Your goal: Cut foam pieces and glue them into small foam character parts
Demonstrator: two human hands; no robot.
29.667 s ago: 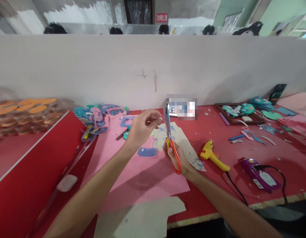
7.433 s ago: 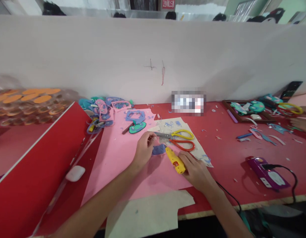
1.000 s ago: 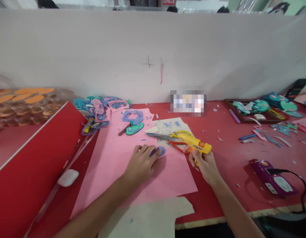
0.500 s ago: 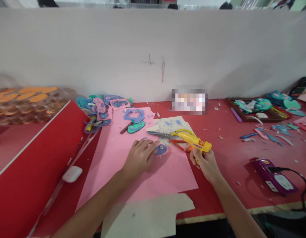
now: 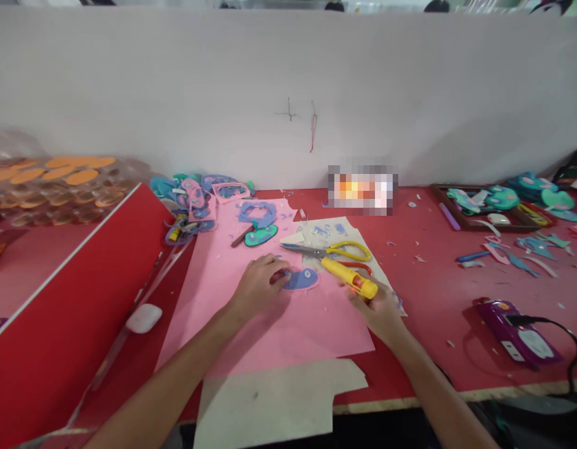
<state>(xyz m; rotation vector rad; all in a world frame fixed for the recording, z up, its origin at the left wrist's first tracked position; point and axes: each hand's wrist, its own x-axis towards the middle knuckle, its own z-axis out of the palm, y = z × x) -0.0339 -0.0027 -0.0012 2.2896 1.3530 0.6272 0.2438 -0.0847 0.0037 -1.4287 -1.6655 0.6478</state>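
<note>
Thumb and fingers of my left hand (image 5: pixel 260 284) pinch the left end of a blue foam cutout (image 5: pixel 303 279), which has a pink edge and a small pale round spot. It is at the middle of a pink sheet (image 5: pixel 288 330). A yellow glue gun (image 5: pixel 347 274) is gripped in my right hand (image 5: pixel 379 308), its nozzle end towards the cutout; the tip is hard to make out. Just beyond the gun lie scissors with yellow handles (image 5: pixel 349 251) and a red-handled tool (image 5: pixel 356 267), partly hidden. A green foam cutout (image 5: pixel 260 236) rests farther back.
A red panel (image 5: pixel 78 312) leans at the left, beside a white case (image 5: pixel 144 318). Foam pieces (image 5: pixel 199 199) are heaped behind. Rightward are a brown tray (image 5: pixel 475 221) of cutouts, scraps, and a purple power strip (image 5: pixel 517 333) with a black cord.
The glue gun has moved left and down and turned in my right hand. More of the blue cutout shows, with my left fingers now at its left end. The view has shifted slightly.
</note>
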